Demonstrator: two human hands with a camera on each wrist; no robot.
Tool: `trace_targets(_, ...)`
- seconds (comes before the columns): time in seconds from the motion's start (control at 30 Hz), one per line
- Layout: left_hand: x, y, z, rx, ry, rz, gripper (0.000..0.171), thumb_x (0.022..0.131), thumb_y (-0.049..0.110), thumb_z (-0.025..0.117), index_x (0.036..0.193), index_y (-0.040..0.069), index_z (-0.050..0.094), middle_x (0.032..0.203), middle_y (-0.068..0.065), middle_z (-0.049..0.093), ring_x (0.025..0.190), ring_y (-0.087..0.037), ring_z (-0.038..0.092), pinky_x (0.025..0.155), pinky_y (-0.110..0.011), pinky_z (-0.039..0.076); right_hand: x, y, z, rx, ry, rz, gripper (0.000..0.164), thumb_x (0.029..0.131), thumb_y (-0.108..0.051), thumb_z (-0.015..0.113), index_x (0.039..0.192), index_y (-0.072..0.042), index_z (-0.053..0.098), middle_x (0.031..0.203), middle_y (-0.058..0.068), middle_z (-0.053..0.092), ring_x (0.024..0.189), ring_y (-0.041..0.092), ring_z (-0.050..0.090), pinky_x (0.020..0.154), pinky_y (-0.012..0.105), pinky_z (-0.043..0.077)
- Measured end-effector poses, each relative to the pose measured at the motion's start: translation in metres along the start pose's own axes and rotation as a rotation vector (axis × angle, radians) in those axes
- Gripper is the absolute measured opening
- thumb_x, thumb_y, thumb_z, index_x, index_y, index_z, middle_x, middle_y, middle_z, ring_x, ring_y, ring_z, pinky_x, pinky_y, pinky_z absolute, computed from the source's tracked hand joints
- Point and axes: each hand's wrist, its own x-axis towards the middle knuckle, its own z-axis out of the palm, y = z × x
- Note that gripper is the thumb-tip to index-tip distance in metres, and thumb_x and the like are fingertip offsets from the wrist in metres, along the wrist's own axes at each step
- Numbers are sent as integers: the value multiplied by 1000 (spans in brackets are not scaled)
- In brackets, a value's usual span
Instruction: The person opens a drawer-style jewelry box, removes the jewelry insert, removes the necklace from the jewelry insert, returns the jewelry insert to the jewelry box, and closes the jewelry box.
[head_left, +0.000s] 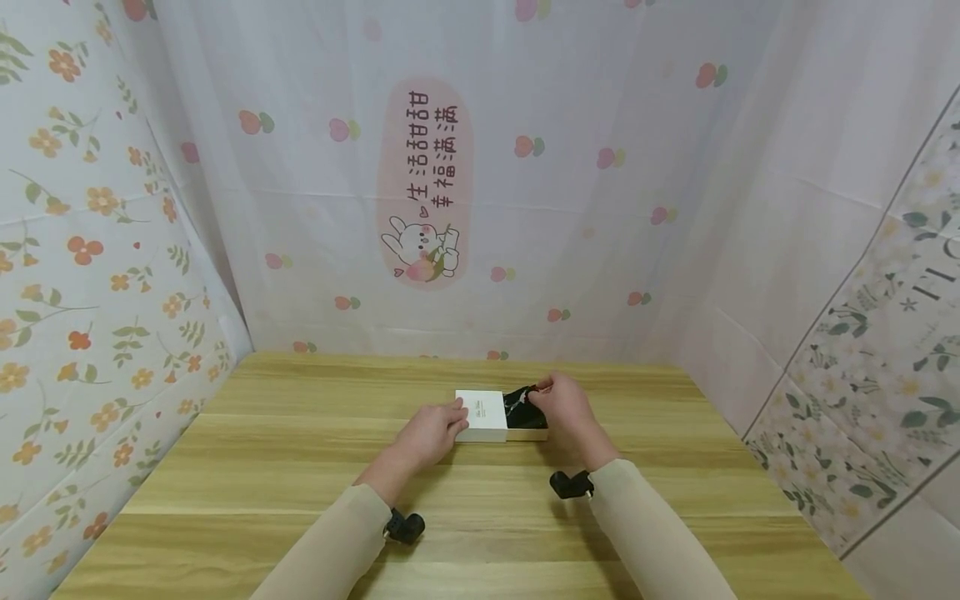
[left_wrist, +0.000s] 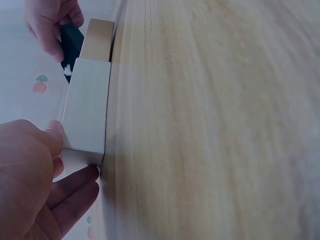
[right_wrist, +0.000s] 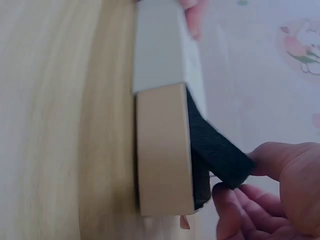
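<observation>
A small white box sleeve with fine lettering on top lies on the table, its inner drawer slid partway out to the right. My left hand holds the sleeve by its left end, with fingertips on its top and end. A black padded insert rises at a tilt from the drawer, which looks tan in the right wrist view. Its raised end is pinched between the thumb and fingers of my right hand. Something silvery, perhaps a thin chain, lies on the insert; its shape is too small to tell.
The wood-grain table stretches around the box on every side. A patterned cloth hangs behind the table's far edge, with flowered cloths at left and right. Each wrist carries a small black camera.
</observation>
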Motion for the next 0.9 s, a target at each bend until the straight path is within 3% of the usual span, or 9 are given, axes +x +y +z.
trace_targets(0.13, 0, 0, 1, 2, 5, 2, 36, 112, 17, 64, 144, -1, 70, 160, -20, 59, 147, -40, 60, 121, -53, 50, 1, 4, -3, 95, -42, 43, 39, 103, -22, 73, 132, 5, 73, 101, 12, 77, 81, 21, 69, 83, 38, 62)
trace_targets(0.23, 0, 0, 1, 3, 6, 5, 37, 113, 17, 63, 144, -1, 70, 160, -20, 59, 147, -40, 59, 121, -53, 50, -1, 6, -6, 182, -83, 93, 29, 102, -21, 75, 116, 5, 77, 78, 1, 65, 67, 14, 59, 71, 29, 56)
trace_targets(0.3, 1, -1, 1, 6, 7, 9, 37, 113, 17, 63, 144, -1, 70, 160, -20, 59, 147, -40, 60, 121, -53, 50, -3, 6, -8, 223, -96, 115, 24, 101, -20, 76, 105, 4, 77, 74, -1, 61, 66, 13, 58, 67, 27, 56)
trace_targets(0.37, 1, -1, 1, 12, 11, 17, 37, 112, 17, 64, 144, -1, 70, 159, -21, 60, 146, -41, 61, 120, -54, 51, -5, 7, -9, 250, -97, 135, 22, 101, -19, 77, 101, 4, 77, 79, 1, 64, 70, 14, 61, 68, 27, 60)
trace_targets(0.47, 1, -1, 1, 16, 15, 20, 37, 112, 17, 64, 144, -1, 70, 158, -21, 60, 145, -41, 61, 119, -54, 52, -6, 9, -9, 267, -90, 147, 25, 101, -18, 76, 113, 4, 78, 99, 11, 74, 80, 17, 68, 72, 31, 65)
trace_targets(0.6, 1, -1, 2, 15, 22, 21, 37, 113, 18, 63, 145, 0, 70, 159, -20, 60, 145, -40, 61, 120, -53, 51, -8, 13, -8, 287, -82, 155, 34, 102, -19, 74, 125, 6, 75, 121, 21, 75, 91, 23, 74, 77, 35, 67)
trace_targets(0.9, 0, -2, 2, 14, 24, 22, 37, 112, 16, 63, 144, -1, 70, 158, -21, 60, 145, -40, 62, 120, -53, 51, -10, 15, -10, 355, -34, 139, 35, 103, -19, 71, 126, 7, 73, 116, 20, 73, 94, 23, 67, 73, 31, 63)
